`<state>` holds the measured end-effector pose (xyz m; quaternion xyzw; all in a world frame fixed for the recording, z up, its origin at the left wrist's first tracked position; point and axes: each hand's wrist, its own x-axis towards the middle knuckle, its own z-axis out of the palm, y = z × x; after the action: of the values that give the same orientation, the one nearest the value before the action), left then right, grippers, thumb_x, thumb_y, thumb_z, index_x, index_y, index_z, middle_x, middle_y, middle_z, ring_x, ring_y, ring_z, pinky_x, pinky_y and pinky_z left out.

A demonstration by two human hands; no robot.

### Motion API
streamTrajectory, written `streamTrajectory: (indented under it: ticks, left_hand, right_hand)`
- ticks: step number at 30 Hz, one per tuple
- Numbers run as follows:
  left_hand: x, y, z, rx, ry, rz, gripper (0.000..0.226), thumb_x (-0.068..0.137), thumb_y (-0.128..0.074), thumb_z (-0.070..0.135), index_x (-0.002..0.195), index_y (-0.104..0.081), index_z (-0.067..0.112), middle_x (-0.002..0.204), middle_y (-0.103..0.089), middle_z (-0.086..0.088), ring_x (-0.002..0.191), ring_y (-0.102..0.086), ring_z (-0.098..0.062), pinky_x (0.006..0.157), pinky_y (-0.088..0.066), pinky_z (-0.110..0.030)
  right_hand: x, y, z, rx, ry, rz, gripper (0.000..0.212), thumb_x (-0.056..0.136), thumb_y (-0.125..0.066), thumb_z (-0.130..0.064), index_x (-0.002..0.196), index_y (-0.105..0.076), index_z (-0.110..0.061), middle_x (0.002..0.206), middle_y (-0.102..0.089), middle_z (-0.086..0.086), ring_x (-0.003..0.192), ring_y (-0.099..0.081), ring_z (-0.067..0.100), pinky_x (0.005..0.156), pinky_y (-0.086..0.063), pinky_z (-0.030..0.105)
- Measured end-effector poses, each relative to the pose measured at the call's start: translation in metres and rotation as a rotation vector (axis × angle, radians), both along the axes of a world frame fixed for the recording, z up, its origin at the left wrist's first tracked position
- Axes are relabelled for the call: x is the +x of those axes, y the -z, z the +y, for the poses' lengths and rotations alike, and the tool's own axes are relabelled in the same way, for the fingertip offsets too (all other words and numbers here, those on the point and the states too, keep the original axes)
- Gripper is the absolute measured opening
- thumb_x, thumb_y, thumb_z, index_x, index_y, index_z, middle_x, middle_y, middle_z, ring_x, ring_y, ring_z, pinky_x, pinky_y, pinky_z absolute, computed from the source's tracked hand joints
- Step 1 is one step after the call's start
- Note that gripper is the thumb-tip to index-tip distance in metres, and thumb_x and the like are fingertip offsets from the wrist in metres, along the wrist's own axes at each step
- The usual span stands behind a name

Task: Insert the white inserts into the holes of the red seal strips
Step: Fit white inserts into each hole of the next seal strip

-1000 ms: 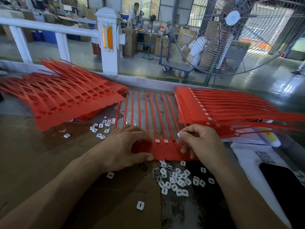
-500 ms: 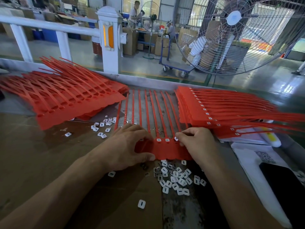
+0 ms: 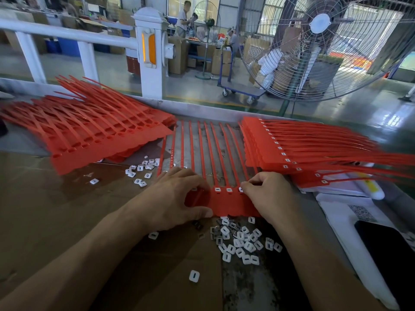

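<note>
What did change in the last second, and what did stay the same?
The right hand slid a little left along the seal strip, and its fingertips now press at an insert near the strip's right end. The left hand stayed pressing the strip's left end. The loose inserts and both red stacks did not move.

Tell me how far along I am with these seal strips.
Done: the stack on the right shows white inserts in its holes. In hand: the sheet between your hands has inserts in the holes in view; your right hand works one at its end, your left hand steadying. Left: the left pile has open holes.
</note>
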<state>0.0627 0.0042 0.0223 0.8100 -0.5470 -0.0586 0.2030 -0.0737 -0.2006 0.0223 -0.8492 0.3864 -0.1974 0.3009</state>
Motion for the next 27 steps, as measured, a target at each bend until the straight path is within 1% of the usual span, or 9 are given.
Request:
streamTrajectory:
  ticks: [3, 6, 9, 13, 17, 22, 24, 26, 27]
  left_hand:
    - [0.000, 0.001, 0.000, -0.003, -0.001, -0.002, 0.062, 0.077, -0.055, 0.081, 0.130, -0.048, 0.050, 0.128, -0.044, 0.029, 0.124, -0.033, 0.001, 0.102, -0.035, -0.029]
    - [0.001, 0.001, -0.001, 0.001, -0.003, 0.004, 0.062, 0.077, -0.054, 0.082, 0.130, -0.048, 0.051, 0.129, -0.043, 0.030, 0.124, -0.033, 0.001, 0.099, -0.033, -0.027]
    - [0.001, 0.001, -0.001, 0.007, -0.007, 0.011, 0.062, 0.077, -0.055, 0.081, 0.131, -0.048, 0.051, 0.130, -0.043, 0.029, 0.126, -0.033, 0.000, 0.101, -0.034, -0.029]
    - [0.000, 0.000, -0.001, 0.016, -0.012, 0.015, 0.063, 0.077, -0.055, 0.081, 0.131, -0.048, 0.050, 0.131, -0.043, 0.028, 0.126, -0.032, 0.000, 0.101, -0.034, -0.028]
    - [-0.001, -0.001, -0.001, 0.019, -0.014, 0.014, 0.062, 0.078, -0.056, 0.080, 0.131, -0.048, 0.050, 0.131, -0.042, 0.028, 0.127, -0.033, 0.000, 0.103, -0.035, -0.031]
    - [-0.001, -0.001, -0.001, 0.017, -0.017, 0.027, 0.062, 0.078, -0.057, 0.080, 0.131, -0.048, 0.051, 0.131, -0.042, 0.028, 0.128, -0.033, -0.001, 0.105, -0.036, -0.032]
    - [-0.001, -0.001, 0.000, 0.008, -0.015, 0.020, 0.062, 0.078, -0.057, 0.079, 0.131, -0.048, 0.050, 0.131, -0.042, 0.028, 0.128, -0.033, -0.001, 0.105, -0.036, -0.032]
    - [-0.002, -0.001, 0.000, -0.002, -0.013, 0.016, 0.061, 0.078, -0.057, 0.079, 0.131, -0.049, 0.049, 0.131, -0.043, 0.028, 0.127, -0.034, 0.000, 0.106, -0.036, -0.032]
    - [-0.002, -0.002, 0.000, -0.007, -0.011, 0.013, 0.061, 0.078, -0.057, 0.079, 0.131, -0.050, 0.048, 0.130, -0.044, 0.027, 0.127, -0.034, 0.000, 0.106, -0.036, -0.031]
  right_hand:
    - [0.002, -0.001, -0.002, 0.017, -0.002, 0.013, 0.019, 0.085, -0.072, -0.038, 0.071, -0.071, -0.025, 0.061, -0.067, -0.011, 0.064, -0.062, 0.004, 0.054, -0.039, 0.026]
    - [0.002, -0.001, -0.004, 0.059, 0.009, -0.005, 0.023, 0.086, -0.072, -0.038, 0.068, -0.072, -0.023, 0.057, -0.066, -0.011, 0.063, -0.063, 0.005, 0.054, -0.038, 0.026]
    - [0.000, 0.001, -0.004, 0.086, 0.001, -0.042, 0.026, 0.087, -0.072, -0.038, 0.067, -0.073, -0.022, 0.058, -0.067, -0.018, 0.061, -0.064, 0.006, 0.056, -0.041, 0.028]
    - [0.002, 0.001, -0.002, 0.059, -0.014, -0.012, 0.025, 0.088, -0.072, -0.041, 0.069, -0.073, -0.025, 0.061, -0.068, -0.011, 0.067, -0.065, 0.007, 0.058, -0.045, 0.029]
    - [0.002, 0.000, -0.002, 0.041, -0.011, 0.009, 0.024, 0.087, -0.074, -0.041, 0.070, -0.071, -0.025, 0.066, -0.069, -0.010, 0.069, -0.065, 0.008, 0.060, -0.047, 0.030]
    - [0.001, 0.000, -0.001, 0.038, -0.018, 0.025, 0.017, 0.083, -0.079, -0.041, 0.074, -0.072, -0.028, 0.074, -0.071, -0.012, 0.076, -0.066, 0.007, 0.070, -0.054, 0.035]
    - [-0.001, -0.001, 0.000, 0.031, -0.034, -0.006, 0.012, 0.086, -0.077, -0.036, 0.077, -0.072, -0.028, 0.077, -0.071, -0.013, 0.079, -0.066, 0.006, 0.069, -0.052, 0.032]
    - [-0.005, -0.003, 0.001, 0.018, -0.063, -0.064, 0.008, 0.090, -0.072, -0.028, 0.082, -0.073, -0.030, 0.080, -0.070, -0.015, 0.081, -0.065, 0.002, 0.066, -0.047, 0.025]
    - [-0.008, -0.004, 0.001, 0.009, -0.081, -0.083, 0.011, 0.091, -0.069, -0.025, 0.084, -0.075, -0.031, 0.081, -0.070, -0.016, 0.081, -0.064, -0.002, 0.065, -0.044, 0.021]
